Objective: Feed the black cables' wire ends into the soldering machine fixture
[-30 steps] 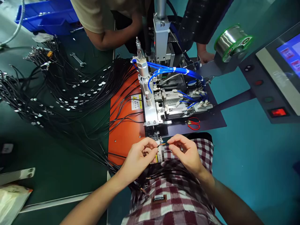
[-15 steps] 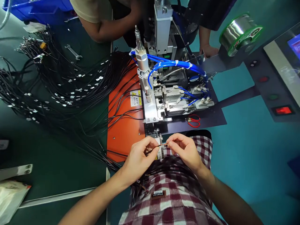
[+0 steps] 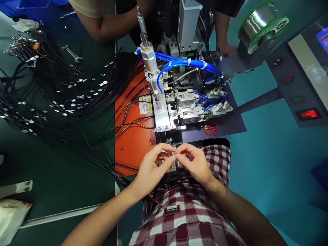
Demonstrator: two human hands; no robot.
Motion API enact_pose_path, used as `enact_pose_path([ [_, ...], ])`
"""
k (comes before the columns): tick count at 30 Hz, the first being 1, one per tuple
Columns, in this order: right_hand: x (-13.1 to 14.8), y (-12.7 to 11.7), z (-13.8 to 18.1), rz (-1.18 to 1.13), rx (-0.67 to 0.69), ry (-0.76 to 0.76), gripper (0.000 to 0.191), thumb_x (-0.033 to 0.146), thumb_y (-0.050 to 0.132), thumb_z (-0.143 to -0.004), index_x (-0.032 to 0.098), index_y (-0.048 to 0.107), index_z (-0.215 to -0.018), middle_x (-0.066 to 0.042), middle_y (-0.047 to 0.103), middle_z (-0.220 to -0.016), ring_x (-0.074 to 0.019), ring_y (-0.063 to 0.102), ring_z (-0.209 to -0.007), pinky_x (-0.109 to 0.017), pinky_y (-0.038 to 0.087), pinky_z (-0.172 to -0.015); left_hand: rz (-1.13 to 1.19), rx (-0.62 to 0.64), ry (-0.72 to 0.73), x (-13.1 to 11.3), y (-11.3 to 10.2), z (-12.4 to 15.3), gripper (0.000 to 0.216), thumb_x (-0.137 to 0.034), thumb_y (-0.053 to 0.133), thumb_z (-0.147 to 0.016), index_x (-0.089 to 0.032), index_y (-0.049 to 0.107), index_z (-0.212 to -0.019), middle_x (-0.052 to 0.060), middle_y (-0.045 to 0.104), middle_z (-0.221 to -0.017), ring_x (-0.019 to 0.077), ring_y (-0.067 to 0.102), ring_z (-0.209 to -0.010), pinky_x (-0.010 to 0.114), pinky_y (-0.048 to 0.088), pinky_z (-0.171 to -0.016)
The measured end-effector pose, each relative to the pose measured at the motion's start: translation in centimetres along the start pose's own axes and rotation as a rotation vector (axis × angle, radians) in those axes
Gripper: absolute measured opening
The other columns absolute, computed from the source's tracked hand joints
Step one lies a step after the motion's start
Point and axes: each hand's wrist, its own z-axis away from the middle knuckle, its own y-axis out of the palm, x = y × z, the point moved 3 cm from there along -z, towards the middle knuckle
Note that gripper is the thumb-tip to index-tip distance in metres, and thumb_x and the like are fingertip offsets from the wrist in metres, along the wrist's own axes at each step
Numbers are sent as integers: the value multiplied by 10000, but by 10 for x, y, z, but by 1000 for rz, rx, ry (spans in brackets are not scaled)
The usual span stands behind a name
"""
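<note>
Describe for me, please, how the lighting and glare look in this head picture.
Head view: light falls bright on the machine and the hands, left and right; head view: highlights glint off the spool and a pale reflection smears the screen; head view: the table looks dim.

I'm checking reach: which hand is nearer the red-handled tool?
Right: in the picture, the right hand is below and left of the tool, not touching it; the left hand is farther left.
</note>
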Motion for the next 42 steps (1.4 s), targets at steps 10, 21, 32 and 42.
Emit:
enact_pose_path([
  [10,-10,3,-4,5,-4,49,171,323,691,-786,171,614,-804,32,548,-633,-80,461,-502,-214,396,-483,279,-57,-104,24,2,-5,213,-365,619,-864,-165,550,-846,-69,481,-491,50,382,-440,172,295,-455],
  [21,9,2,24,664,-117,-499,283,135,578,-873,216,636,-1138,-72,681,-922,-179,629,-782,-322,516,-709,239,-107,-83,20,1,-3,217,-362,631,-851,-172,529,-837,-63,489,-523,67,423,-472,190,331,-481],
  [32,7,2,25,770,-159,-584,315,132,572,-872,217,621,-1171,-77,712,-903,-202,657,-804,-350,499,-703,257,-116,-64,19,2,-3,231,-372,639,-843,-178,517,-814,-65,487,-525,71,439,-472,193,352,-484],
  [42,1,3,27,961,-131,-723,298,137,626,-844,219,653,-1129,-73,748,-918,-189,676,-757,-324,447,-645,241,-115,-33,23,1,-5,207,-341,628,-857,-171,519,-812,-64,485,-544,70,457,-486,197,371,-498],
])
